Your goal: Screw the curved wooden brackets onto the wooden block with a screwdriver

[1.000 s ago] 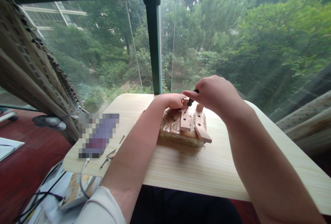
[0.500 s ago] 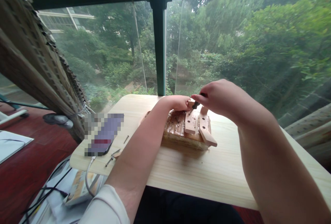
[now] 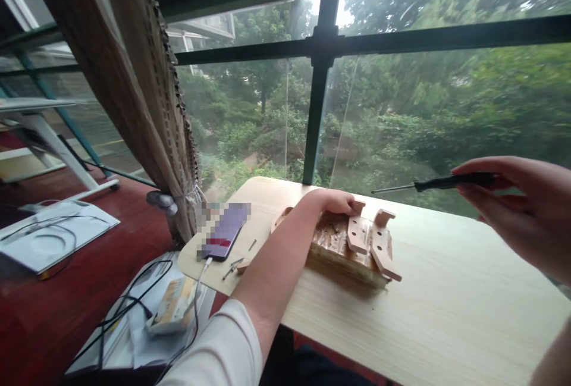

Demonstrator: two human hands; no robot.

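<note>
My right hand (image 3: pixel 530 207) is closed around the black handle of a screwdriver (image 3: pixel 435 183), held in the air with its metal shaft pointing left. My left hand (image 3: pixel 339 201) grips the far end of a pale wooden piece (image 3: pixel 357 236) with holes in it; its fingertips are partly hidden. That piece lies across a brown block (image 3: pixel 331 232) that looks wrapped in clear film or tape. Beside it on the right, a second angled wooden piece with holes (image 3: pixel 381 246) sits on the block, its near end jutting over the edge.
Left of my forearm, a phone (image 3: pixel 229 234) with a cable lies on the pale table (image 3: pixel 446 291). Several screws (image 3: pixel 231 269) are near it. A window stands behind the table, with a curtain (image 3: pixel 129 94) at the left. Cables and a box (image 3: pixel 172 308) lie below the table's left side.
My right hand has lifted the screwdriver off the wooden piece and swung it to the right. My left hand stays on the piece. The view has turned left.
</note>
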